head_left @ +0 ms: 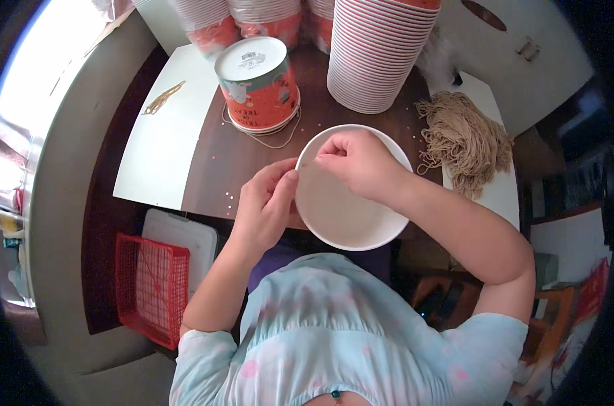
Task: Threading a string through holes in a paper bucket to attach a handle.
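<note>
A round paper bucket [351, 213], white inside, is tipped with its mouth toward me at the table's near edge. My left hand [268, 201] grips its left rim, thumb at the edge and fingers round the outside. Inside the mouth, my right hand [361, 162] is closed in a pinch close to the left wall. Whatever its fingertips hold is too small to make out. A small dark spot, perhaps a hole, shows on the wall beside them. Beyond my left hand, an orange and green printed bucket [261, 95] stands upside down, with a cord handle [280, 144] looped round its base.
A tall stack of white-rimmed buckets [378, 57] rises at the back, beside wrapped bucket stacks [266, 19]. A heap of tan cords [466, 139] lies right; a few cords [163, 98] lie left. A red basket [151, 287] sits below the table's left side.
</note>
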{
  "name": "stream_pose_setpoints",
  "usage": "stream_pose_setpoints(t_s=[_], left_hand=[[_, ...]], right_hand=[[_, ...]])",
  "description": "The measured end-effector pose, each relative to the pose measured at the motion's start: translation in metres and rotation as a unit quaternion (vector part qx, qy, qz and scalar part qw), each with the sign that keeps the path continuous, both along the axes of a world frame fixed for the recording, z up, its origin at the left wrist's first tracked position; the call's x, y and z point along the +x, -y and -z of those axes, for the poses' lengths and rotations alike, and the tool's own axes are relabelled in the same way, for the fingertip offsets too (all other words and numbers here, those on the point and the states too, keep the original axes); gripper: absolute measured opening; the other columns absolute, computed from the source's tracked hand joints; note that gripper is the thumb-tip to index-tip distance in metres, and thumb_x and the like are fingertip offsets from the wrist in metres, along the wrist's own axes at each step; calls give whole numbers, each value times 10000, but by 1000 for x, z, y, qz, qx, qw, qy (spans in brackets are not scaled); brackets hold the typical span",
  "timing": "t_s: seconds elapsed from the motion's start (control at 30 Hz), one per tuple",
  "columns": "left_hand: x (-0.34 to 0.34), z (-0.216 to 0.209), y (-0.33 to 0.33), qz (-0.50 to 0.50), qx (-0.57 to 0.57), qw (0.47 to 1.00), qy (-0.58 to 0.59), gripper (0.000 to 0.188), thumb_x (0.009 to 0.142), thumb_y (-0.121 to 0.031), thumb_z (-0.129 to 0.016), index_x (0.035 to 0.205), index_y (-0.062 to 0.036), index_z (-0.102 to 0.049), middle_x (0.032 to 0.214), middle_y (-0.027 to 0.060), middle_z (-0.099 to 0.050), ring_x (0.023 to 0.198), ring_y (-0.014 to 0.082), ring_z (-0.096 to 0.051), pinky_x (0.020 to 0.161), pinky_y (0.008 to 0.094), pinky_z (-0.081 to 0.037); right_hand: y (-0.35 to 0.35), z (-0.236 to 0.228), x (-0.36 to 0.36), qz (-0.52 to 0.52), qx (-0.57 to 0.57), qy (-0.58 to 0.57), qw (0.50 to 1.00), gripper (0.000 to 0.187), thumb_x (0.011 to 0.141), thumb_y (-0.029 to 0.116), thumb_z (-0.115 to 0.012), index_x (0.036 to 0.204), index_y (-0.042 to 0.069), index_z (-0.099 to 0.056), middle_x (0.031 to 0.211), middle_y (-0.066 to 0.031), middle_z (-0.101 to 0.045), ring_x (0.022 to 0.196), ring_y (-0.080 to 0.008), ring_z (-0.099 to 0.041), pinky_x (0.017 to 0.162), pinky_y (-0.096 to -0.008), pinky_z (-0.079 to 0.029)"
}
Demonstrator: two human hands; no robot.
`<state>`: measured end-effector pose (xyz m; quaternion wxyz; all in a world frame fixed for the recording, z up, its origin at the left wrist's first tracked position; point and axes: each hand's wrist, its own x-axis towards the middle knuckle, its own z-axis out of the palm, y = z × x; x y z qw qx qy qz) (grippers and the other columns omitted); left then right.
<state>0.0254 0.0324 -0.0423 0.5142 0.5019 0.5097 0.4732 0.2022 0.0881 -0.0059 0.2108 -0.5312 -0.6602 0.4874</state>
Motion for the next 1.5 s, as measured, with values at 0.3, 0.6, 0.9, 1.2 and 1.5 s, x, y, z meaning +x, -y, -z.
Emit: stream_pose_setpoints(t_s=[0.3, 0.6, 0.9, 1.2, 1.5], left_hand=[[-11, 0, -9, 48, 7, 999, -10, 319, 985, -192, -464, 1146, 52, -593, 834, 57, -648, 674, 78, -601, 590, 234, -506], [-9, 2, -13, 46, -2, 999, 4, 262, 969, -126, -492, 1123, 58, -596, 864, 63, -659, 728, 87, -628, 617, 240, -536], [-8, -3, -14, 48, 24, 998, -31, 230, 936, -78, -540, 1108, 57, -613, 819, 67, -665, 729, 84, -623, 636, 237, -523], [-12, 2, -17, 84, 43, 992, -83, 196, 901, -60, -581, 1044, 58, -645, 829, 73, -677, 723, 91, -613, 643, 254, -514], [-16, 11, -10, -11, 44, 996, -82, 115, 848, -68, -567, 821, 28, -623, 732, 40, -620, 637, 101, -574, 580, 246, -466]], right_hand=[[5, 11, 2, 35, -8, -35, 999, 130, 879, 141, -630, 857, 14, -642, 732, 19, -593, 657, -39, -512, 582, -220, -432], [8, 13, -2, 26, 27, -6, 999, 143, 872, 145, -632, 846, 5, -651, 706, 16, -599, 643, -42, -522, 568, -228, -433], [9, 12, -5, 32, 36, -6, 999, 148, 872, 140, -628, 840, -2, -655, 722, 2, -621, 660, -52, -545, 580, -234, -448], [10, 19, -9, 27, 13, -27, 999, 152, 870, 138, -638, 818, -3, -660, 711, 4, -621, 648, -49, -539, 574, -238, -447], [19, -19, 7, -42, -32, 41, 998, 246, 838, 193, -690, 981, -1, -642, 762, 9, -606, 672, -44, -530, 592, -226, -445]])
